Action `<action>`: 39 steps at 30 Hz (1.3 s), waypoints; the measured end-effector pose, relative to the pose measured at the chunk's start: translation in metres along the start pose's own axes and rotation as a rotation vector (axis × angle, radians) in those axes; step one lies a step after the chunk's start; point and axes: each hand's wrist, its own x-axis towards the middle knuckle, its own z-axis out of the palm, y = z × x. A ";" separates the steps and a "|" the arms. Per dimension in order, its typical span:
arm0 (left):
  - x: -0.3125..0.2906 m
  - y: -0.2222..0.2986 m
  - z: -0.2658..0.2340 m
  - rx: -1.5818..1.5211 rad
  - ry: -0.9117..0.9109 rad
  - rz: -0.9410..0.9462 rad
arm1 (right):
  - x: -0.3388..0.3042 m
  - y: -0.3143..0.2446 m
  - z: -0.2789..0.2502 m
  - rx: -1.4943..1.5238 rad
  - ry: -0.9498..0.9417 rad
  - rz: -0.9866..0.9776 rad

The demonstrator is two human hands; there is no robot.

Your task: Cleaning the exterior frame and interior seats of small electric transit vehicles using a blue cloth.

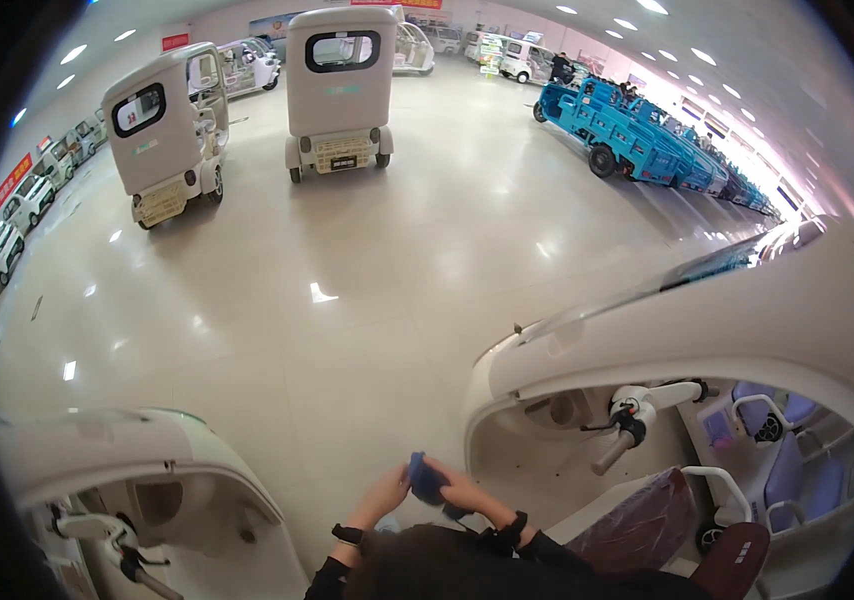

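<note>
Between my two hands is a dark blue cloth [425,482], bunched up. My left hand [387,492] grips its left edge with fingers closed. On the other side, my right hand [460,490] is closed on the cloth's right part. Both wrists wear dark bands. Something small and pale shows just below the left hand, too unclear to name. The hands are in the gap between two white three-wheeled vehicles.
Close on the right, an open-sided white vehicle [707,320] has handlebars [632,415] and a maroon seat [637,520]. Another white vehicle [137,440] stands close left. Two enclosed tricycles [339,95] and blue cargo tricycles [637,135] are farther off on the glossy floor [347,240].
</note>
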 end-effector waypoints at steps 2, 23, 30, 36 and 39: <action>0.017 0.003 -0.043 0.027 0.045 0.000 | 0.049 -0.015 0.000 -0.006 0.038 -0.027; 0.265 0.030 -0.260 -0.102 0.308 -0.111 | 0.334 -0.083 -0.180 0.016 0.472 -0.034; 0.398 0.005 -0.296 -0.174 0.188 0.040 | 0.364 -0.067 -0.225 0.160 0.762 0.038; 0.550 0.030 -0.306 0.039 -0.269 0.164 | 0.387 -0.059 -0.271 -0.011 1.214 0.307; 0.610 0.071 -0.299 0.068 -0.539 0.227 | 0.386 -0.075 -0.292 0.143 1.548 0.204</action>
